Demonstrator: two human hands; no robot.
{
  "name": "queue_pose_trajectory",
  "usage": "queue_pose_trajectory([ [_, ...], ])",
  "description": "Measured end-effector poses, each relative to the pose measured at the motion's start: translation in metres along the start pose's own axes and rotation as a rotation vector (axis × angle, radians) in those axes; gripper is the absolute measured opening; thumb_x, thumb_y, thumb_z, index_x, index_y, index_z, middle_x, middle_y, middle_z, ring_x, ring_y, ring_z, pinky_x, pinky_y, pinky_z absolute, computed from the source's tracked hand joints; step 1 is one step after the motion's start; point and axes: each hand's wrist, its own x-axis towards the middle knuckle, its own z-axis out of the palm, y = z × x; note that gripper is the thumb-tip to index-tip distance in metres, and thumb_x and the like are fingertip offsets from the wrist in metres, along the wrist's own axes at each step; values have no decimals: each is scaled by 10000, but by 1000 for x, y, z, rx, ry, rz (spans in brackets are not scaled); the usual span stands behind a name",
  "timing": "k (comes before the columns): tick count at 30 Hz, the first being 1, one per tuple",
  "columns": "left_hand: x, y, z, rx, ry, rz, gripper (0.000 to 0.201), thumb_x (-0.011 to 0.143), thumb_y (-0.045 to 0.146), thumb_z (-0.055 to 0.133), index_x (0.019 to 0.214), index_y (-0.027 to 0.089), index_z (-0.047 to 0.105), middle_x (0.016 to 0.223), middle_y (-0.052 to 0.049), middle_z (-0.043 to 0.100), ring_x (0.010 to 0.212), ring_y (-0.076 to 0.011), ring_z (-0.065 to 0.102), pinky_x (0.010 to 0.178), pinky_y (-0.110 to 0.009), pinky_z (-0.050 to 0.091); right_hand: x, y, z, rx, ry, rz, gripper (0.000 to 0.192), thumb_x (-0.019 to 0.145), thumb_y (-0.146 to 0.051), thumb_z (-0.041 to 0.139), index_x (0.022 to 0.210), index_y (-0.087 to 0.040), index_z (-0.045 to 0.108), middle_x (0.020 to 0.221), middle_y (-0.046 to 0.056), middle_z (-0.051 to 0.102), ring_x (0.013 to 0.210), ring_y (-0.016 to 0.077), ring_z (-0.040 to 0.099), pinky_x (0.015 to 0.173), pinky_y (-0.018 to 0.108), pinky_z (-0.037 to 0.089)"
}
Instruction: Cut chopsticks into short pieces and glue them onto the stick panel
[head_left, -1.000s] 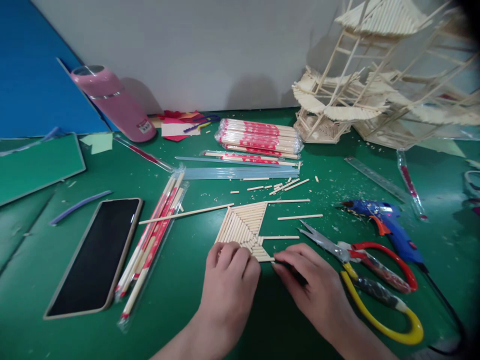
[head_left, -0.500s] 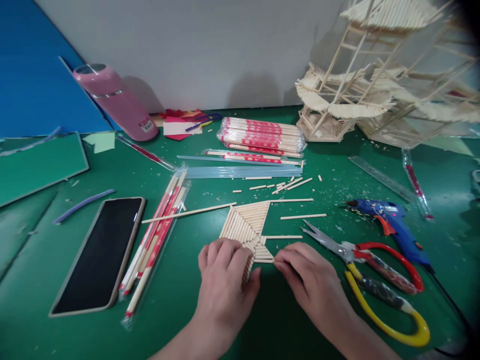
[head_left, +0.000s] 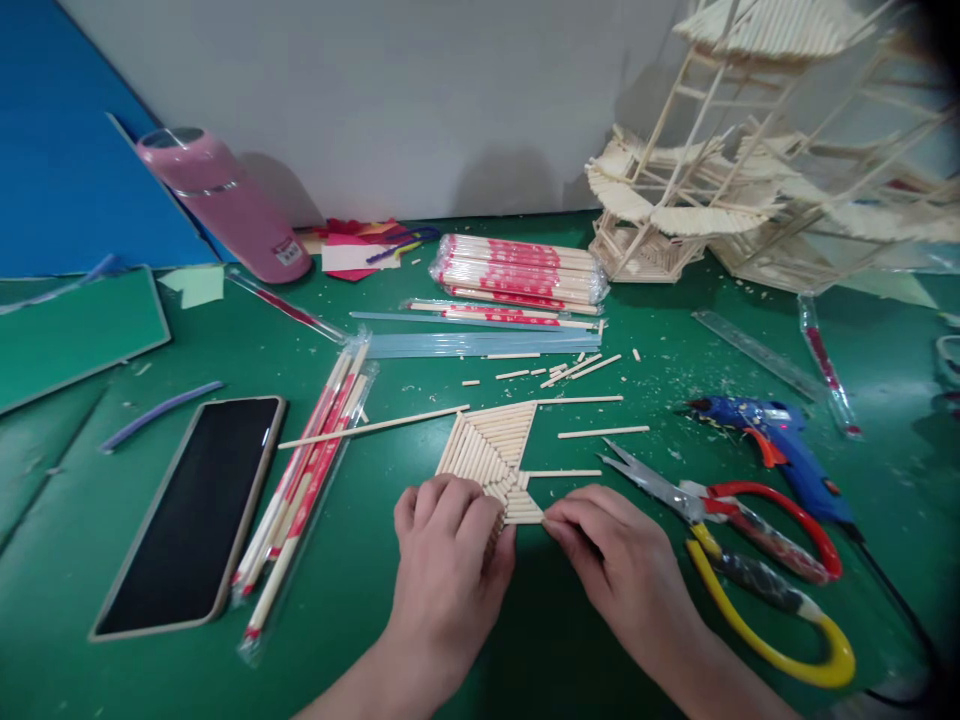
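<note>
Head view: stick panel (head_left: pixel 489 450) lies under both hands' fingers (head_left: pixel 450 500)

pale wood stick panel (head_left: pixel 491 450); green table (head_left: pixel 360 600); pink bottle (head_left: pixel 225 205); blue glue gun (head_left: pixel 780 445); red-yellow cutters (head_left: pixel 750 560)

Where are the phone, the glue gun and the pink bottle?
phone (head_left: pixel 191 505): head view, middle of its dark screen.
glue gun (head_left: pixel 776 445): head view, blue body above the orange trigger.
pink bottle (head_left: pixel 232 212): head view, middle of its side.
</note>
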Motion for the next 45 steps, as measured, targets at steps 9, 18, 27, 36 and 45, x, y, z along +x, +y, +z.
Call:
queue_pose_trajectory([
  [9,-1,0,-1,19,20,23,120,783,181,532,712,234,613,689,-14,555,739,-194,453,662,-345,299,-1,1,2,18,17,-15,116,861,-176,456,863,-202,569,814,23,582,746,145,531,671,280,428],
  [18,-1,0,0,-13,37,10,140,788,183,524,708,240,624,680,-17,548,741,-189,432,664,-340,291,-4,1,0,3,18,-20,118,855,-183,471,910,-211,571,836,23,579,763,143,532,687,282,437],
  [27,0,-1,1,-42,56,20,172,782,178,534,708,268,660,652,-25,525,737,-198,417,648,-339,281,-3,0,1,1,21,-9,139,845,-175,479,937,-212,576,855,33,584,771,149,540,683,288,452],
  [36,-1,-1,-1,-43,60,27,168,772,162,548,716,273,660,665,-17,521,733,-189,419,646,-335,273,-10,4,-6,-14,78,-17,164,815,-145,510,960,-193,569,867,36,588,794,137,545,712,269,462],
  [45,-1,1,-3,-48,47,10,175,784,173,534,725,276,663,682,-15,521,751,-186,415,668,-339,283,-3,-2,-7,-69,-21,-4,167,852,-168,449,927,-223,587,848,31,582,761,157,544,676,296,459],
])
